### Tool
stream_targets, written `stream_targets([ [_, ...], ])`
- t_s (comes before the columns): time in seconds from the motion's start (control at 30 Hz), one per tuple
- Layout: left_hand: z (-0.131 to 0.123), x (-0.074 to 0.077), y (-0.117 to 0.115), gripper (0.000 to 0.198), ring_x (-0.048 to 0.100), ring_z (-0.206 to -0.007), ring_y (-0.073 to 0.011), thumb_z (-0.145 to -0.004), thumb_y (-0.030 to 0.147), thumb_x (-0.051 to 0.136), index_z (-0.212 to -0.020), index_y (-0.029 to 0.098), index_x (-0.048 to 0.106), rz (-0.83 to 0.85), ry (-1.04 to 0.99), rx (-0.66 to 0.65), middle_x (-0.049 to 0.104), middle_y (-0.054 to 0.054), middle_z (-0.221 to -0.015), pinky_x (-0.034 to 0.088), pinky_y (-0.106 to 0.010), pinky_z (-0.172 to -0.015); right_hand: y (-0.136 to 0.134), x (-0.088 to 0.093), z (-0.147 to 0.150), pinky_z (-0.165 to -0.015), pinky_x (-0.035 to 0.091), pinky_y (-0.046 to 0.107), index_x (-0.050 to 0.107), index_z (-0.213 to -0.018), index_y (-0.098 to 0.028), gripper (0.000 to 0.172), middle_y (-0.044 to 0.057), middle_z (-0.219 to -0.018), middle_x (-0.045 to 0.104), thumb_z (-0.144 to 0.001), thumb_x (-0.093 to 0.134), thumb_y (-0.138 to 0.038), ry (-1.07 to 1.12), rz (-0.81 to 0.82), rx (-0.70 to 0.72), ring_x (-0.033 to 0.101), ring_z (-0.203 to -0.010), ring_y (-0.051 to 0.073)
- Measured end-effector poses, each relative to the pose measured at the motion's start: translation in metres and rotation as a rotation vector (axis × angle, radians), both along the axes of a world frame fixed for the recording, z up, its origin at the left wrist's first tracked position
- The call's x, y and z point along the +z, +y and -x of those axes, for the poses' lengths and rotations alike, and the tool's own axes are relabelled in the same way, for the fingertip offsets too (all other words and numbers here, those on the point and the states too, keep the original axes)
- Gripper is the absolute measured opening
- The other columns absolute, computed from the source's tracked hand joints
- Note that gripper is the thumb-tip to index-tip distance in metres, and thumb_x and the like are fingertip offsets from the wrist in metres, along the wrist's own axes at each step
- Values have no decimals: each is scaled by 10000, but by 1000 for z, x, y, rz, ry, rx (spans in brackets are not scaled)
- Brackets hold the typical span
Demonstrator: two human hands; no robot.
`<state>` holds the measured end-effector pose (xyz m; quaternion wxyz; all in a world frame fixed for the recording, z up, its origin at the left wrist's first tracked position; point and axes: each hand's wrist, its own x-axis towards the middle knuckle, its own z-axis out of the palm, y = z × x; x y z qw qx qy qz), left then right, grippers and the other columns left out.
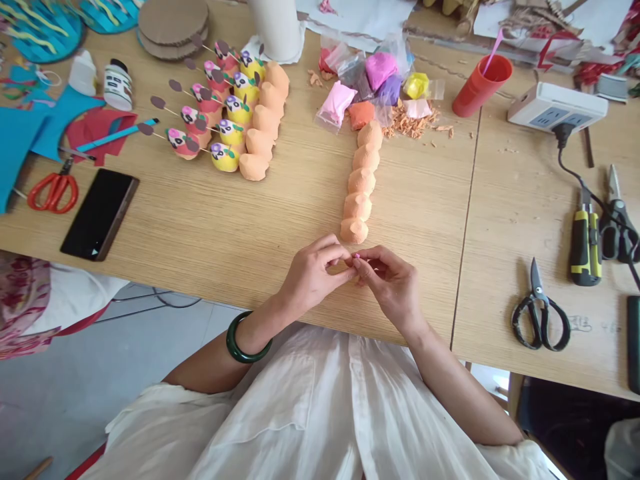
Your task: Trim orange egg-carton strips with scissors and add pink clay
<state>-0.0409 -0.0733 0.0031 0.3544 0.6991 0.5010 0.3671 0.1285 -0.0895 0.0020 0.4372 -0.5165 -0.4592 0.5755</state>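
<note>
My left hand (315,272) and my right hand (393,283) meet at the table's front edge, fingertips pinched together. Between them shows a tiny pink piece of clay (357,256); most of it is covered by the fingers. Just beyond my fingertips lies a row of peach-coloured egg-carton cups (361,181), apart from the hands. Farther back are small bags of soft clay, among them a bright pink one (381,69), a light pink one (337,103) and a yellow one (417,85).
Decorated cup rows (233,130) stand at back left. Orange-handled scissors (53,190) and a phone (100,215) lie left. On the right are a red cup (481,87), a power strip (557,108), black-handled scissors (539,313) and pliers (586,243).
</note>
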Motion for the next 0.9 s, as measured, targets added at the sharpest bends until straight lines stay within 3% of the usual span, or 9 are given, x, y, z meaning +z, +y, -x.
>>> stream_targets([
  [0.17,1,0,1,250,428,-605,-80,-734,337,918,-859,190,760,78,-94,88,468,58,-681,379,-225,-570,2,-6,0,-635,660,288,746,-914,-207,286,9,-830,759,-809,854,-450,253,195,-95,708,-666,133],
  [0.27,1,0,-1,247,489,-625,-96,-811,394,851,-944,192,799,195,-165,99,579,28,-691,414,-237,-593,2,-8,1,-654,674,288,745,-938,-203,280,6,-828,754,-811,859,-424,280,191,-107,725,-712,139],
  [0.37,-1,0,-5,236,588,-693,-115,-917,412,736,-957,191,808,282,-242,89,750,-28,-841,455,-248,-632,1,-8,3,-648,677,288,739,-946,-198,253,-1,-794,736,-839,840,-404,295,160,-88,720,-696,134],
  [0.5,-3,-1,-8,192,634,-721,-117,-931,368,730,-926,196,816,223,-273,122,787,-26,-857,483,-249,-677,-1,-7,3,-672,686,293,728,-988,-202,254,-2,-838,729,-849,835,-386,304,133,-60,720,-720,129],
  [0.63,-3,0,-7,174,643,-735,-120,-952,338,708,-969,212,827,169,-257,125,791,-25,-869,494,-254,-689,-3,-5,3,-675,695,323,685,-1149,-236,409,7,-953,751,-820,863,-401,295,119,-59,737,-726,143],
  [0.9,-3,2,-9,171,515,-649,-94,-926,309,738,-1052,239,830,70,-206,143,685,6,-768,435,-239,-615,-4,0,6,-659,659,303,716,-903,-200,265,0,-765,738,-868,812,-445,177,42,-115,719,-624,135],
])
